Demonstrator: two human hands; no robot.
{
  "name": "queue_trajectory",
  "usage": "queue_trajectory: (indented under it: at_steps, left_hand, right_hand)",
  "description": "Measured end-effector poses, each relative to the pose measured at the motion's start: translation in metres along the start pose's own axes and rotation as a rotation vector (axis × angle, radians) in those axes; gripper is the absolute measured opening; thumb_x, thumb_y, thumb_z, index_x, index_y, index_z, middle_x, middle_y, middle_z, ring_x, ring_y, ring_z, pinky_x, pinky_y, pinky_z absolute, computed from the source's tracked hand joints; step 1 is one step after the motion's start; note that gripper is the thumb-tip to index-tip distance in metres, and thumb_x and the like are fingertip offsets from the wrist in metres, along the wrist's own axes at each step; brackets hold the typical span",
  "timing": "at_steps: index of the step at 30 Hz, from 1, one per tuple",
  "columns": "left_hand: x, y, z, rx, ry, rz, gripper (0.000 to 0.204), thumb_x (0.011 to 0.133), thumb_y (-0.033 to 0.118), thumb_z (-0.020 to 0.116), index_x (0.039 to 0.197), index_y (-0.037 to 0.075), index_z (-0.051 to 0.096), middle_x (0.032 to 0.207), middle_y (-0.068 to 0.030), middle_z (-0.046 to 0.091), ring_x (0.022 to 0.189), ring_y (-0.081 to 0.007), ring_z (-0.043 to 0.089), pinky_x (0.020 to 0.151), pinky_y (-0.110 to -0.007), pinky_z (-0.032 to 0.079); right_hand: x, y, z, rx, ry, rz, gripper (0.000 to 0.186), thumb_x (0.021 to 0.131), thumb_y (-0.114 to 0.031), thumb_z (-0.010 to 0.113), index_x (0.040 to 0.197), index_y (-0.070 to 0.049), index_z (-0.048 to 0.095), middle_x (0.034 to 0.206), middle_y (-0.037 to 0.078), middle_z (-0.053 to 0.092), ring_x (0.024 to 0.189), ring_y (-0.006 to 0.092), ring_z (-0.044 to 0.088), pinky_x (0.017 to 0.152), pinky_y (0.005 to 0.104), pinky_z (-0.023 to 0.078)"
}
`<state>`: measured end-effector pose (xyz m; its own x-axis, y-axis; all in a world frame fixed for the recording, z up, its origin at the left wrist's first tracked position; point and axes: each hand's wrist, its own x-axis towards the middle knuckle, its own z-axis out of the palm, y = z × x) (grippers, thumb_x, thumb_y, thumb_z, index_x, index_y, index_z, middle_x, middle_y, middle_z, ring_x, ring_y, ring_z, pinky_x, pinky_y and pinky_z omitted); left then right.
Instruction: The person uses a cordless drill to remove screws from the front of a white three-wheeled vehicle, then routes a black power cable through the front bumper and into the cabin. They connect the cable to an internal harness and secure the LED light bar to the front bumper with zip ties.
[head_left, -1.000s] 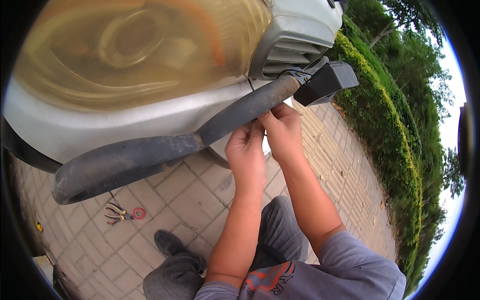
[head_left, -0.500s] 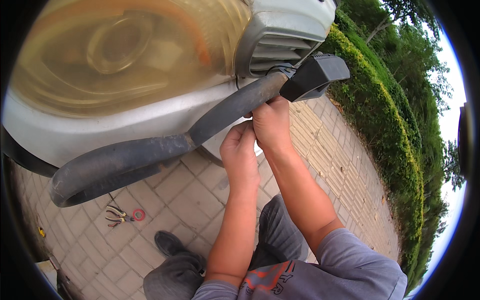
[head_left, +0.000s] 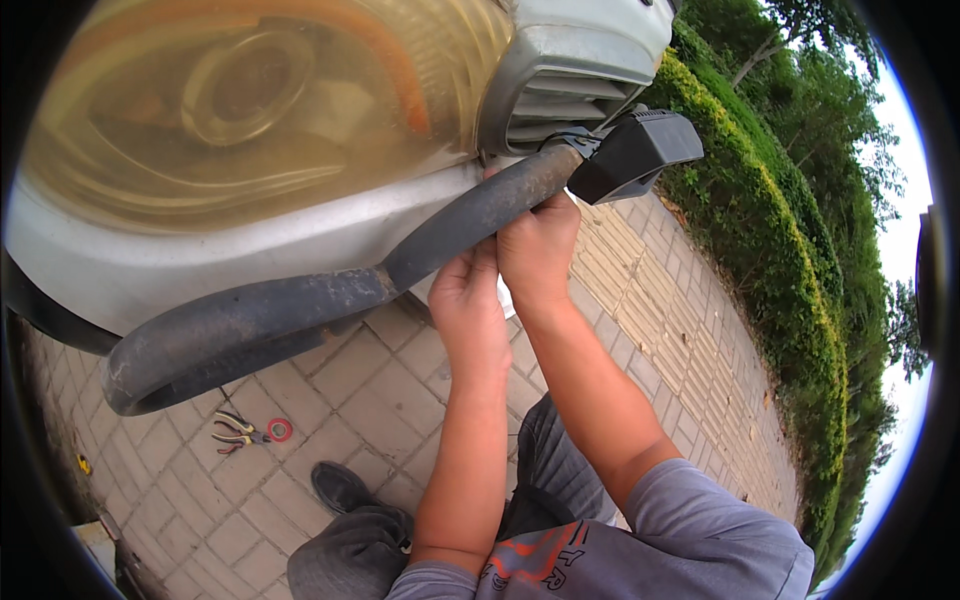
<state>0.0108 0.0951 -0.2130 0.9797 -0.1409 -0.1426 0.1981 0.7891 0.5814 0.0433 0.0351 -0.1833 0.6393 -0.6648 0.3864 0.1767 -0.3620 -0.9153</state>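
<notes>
My left hand (head_left: 468, 296) is closed just below a dark bumper guard tube (head_left: 480, 212) on the front of a white vehicle. Its fingertips go behind the tube, so what they pinch is hidden. Against it, my right hand (head_left: 538, 248) is also closed, with its fingers curled behind the same tube. A fingertip shows above the tube, beside the headlight's lower corner. Near my right hand, a black box-shaped unit (head_left: 636, 155) is mounted at the tube's upper end, with a thin black wire (head_left: 566, 134) by its bracket.
A large yellowed headlight (head_left: 255, 100) and a grey slatted grille (head_left: 565, 95) sit above the tube. Pliers (head_left: 238, 432) and a red tape roll (head_left: 280, 430) lie on the paving (head_left: 370, 400) at lower left. A hedge (head_left: 740, 210) runs along the right.
Both hands have shifted slightly left and further behind the tube. A fingertip now shows above it, where a dark wire hung before.
</notes>
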Motion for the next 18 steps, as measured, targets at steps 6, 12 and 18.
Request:
queue_trajectory:
  at_steps: [6,12,18]
  left_hand:
    - [0.004,0.005,-0.008,-0.106,-0.029,0.008,0.016,0.096,0.011,0.057,0.105,0.002,0.065,0.103,-0.0017,0.065,0.089,-0.0068,0.055,0.073,-0.023,0.04]
    - [0.012,-0.001,-0.025,-0.256,-0.084,-0.041,0.023,0.097,0.008,0.053,0.117,-0.003,0.059,0.116,-0.007,0.062,0.104,-0.013,0.058,0.091,-0.029,0.046]
    - [0.01,0.005,-0.017,-0.153,-0.099,-0.024,0.024,0.098,0.009,0.053,0.118,-0.003,0.059,0.116,-0.0076,0.062,0.104,-0.013,0.058,0.09,-0.027,0.047]
  right_hand:
    - [-0.007,-0.011,0.02,0.061,0.136,-0.096,0.019,0.088,-0.013,0.069,0.078,0.002,0.061,0.071,0.004,0.064,0.066,0.0096,0.055,0.059,0.0271,0.045]
    - [-0.012,-0.015,0.028,0.0,0.11,-0.134,0.024,0.091,-0.017,0.068,0.082,0.004,0.062,0.073,0.007,0.066,0.068,0.0112,0.057,0.062,0.0284,0.046]
    - [-0.018,-0.024,0.024,0.08,0.111,-0.017,0.019,0.086,-0.014,0.071,0.077,0.001,0.065,0.068,0.002,0.063,0.064,0.0093,0.055,0.058,0.0275,0.045]
